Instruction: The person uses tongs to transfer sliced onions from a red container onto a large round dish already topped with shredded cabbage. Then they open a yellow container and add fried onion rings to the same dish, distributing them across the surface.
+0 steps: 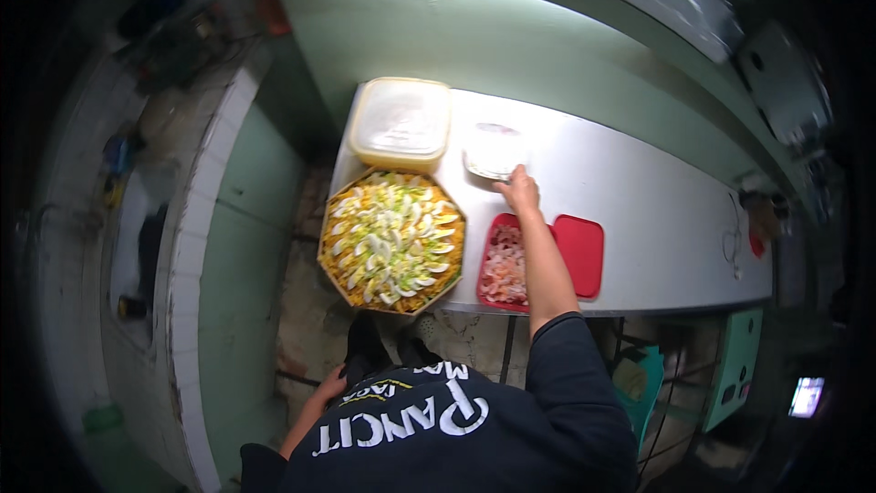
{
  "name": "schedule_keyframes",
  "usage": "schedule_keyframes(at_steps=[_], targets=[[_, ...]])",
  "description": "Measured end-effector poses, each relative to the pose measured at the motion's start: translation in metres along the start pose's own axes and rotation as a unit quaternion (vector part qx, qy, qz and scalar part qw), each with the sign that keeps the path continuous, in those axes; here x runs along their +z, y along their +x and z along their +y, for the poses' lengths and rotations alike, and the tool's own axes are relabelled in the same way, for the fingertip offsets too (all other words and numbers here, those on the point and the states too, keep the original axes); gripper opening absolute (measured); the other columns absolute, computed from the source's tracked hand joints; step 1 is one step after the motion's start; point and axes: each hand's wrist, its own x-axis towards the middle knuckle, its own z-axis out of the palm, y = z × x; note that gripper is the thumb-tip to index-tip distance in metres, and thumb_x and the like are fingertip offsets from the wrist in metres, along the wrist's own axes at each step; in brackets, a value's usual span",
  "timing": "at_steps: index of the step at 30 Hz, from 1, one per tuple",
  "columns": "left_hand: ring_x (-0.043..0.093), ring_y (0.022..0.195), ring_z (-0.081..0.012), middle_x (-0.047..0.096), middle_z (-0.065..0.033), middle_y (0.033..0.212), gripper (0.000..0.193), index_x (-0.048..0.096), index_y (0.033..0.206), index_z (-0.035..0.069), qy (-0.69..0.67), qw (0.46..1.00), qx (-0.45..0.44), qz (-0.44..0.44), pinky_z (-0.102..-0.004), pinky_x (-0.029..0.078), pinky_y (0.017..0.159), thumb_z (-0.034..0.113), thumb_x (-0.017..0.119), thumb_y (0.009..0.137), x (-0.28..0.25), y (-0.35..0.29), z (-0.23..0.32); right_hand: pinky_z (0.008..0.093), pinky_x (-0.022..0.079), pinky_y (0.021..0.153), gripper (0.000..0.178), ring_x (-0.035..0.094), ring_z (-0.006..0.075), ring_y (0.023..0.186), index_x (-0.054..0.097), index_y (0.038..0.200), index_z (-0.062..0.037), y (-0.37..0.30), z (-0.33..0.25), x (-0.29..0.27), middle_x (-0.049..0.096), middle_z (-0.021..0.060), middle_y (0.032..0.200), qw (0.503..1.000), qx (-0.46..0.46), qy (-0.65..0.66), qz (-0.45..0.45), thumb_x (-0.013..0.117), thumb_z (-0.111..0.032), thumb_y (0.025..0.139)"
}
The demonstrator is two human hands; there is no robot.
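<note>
My right hand (520, 192) reaches across the table, its thumb and fingers closed at the near edge of a small clear tub (493, 157) with whitish contents. Below my right forearm lies a red container (485, 265) of pink peeled shrimp (505, 267), partly hidden by the arm. To its right is a flat red lid (580, 257). An octagonal tray (326, 267) holds orange-yellow noodles topped with egg wedges (392, 233) and chopped greens. My left hand (332, 385) hangs low beside my leg, away from the table, its fingers mostly hidden.
Behind the octagonal tray stands a large yellowish tub with a whitish lid (401, 119). The pale table (666, 219) runs along a green wall. A tiled counter with a sink (151, 256) is at the left. Under the table's right part are a teal chair (646, 383) and a green panel (735, 370).
</note>
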Motion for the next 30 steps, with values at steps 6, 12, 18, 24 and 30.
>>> schedule_keyframes(at_steps=[6,12,18,24,30], targets=[[0.056,0.121,-0.031,0.056,-0.0147,0.136,0.064,0.046,0.144,0.012,-0.15,0.934,-0.323,0.011,-0.0559,0.046,0.095,0.055,0.035,0.099,0.005,-0.085,-0.036,0.0523,0.048,0.085,0.029,0.063,0.0453,0.099,0.055,0.113,-0.0027,-0.015,0.002,-0.044,0.067,0.026,0.101,0.997,-0.071,-0.019,-0.034,0.059,-0.008,0.085],[0.062,0.109,-0.0251,0.063,-0.0123,0.125,0.044,0.058,0.129,0.007,-0.343,0.908,-0.238,-0.046,-0.0469,0.053,0.088,0.038,0.049,0.099,-0.003,-0.143,-0.036,0.0425,0.046,0.097,0.034,0.059,0.0365,0.112,0.058,0.126,-0.002,-0.105,0.053,-0.13,0.063,0.0214,0.118,0.993,-0.104,0.012,-0.063,0.051,-0.009,0.093],[0.063,0.106,-0.0196,0.065,-0.0115,0.12,0.039,0.061,0.124,0.004,-0.312,0.892,-0.284,-0.159,-0.0363,0.054,0.087,0.032,0.049,0.1,-0.024,-0.184,-0.044,0.0299,0.048,0.087,0.031,0.062,0.0166,0.096,0.061,0.124,-0.0002,-0.199,0.095,-0.162,0.068,0.009,0.103,0.983,0.021,0.182,-0.013,0.056,-0.012,0.095],[0.064,0.106,-0.0204,0.065,-0.012,0.12,0.04,0.06,0.125,0.002,-0.304,0.885,-0.248,-0.251,-0.0365,0.054,0.087,0.032,0.051,0.1,-0.037,-0.119,-0.038,0.043,0.051,0.082,0.03,0.066,0.035,0.095,0.068,0.11,-0.0078,-0.247,0.089,-0.166,0.068,0.016,0.104,0.997,-0.001,0.003,0.078,0.064,-0.03,0.091],[0.064,0.105,-0.0212,0.066,-0.0126,0.12,0.041,0.06,0.125,0.001,-0.356,0.858,-0.227,-0.293,-0.0367,0.054,0.088,0.032,0.052,0.099,-0.034,-0.107,-0.056,0.0491,0.052,0.074,0.022,0.066,0.0376,0.085,0.068,0.103,-0.0102,-0.254,0.077,-0.154,0.064,0.0125,0.094,0.995,-0.023,-0.084,0.039,0.063,-0.027,0.089]])
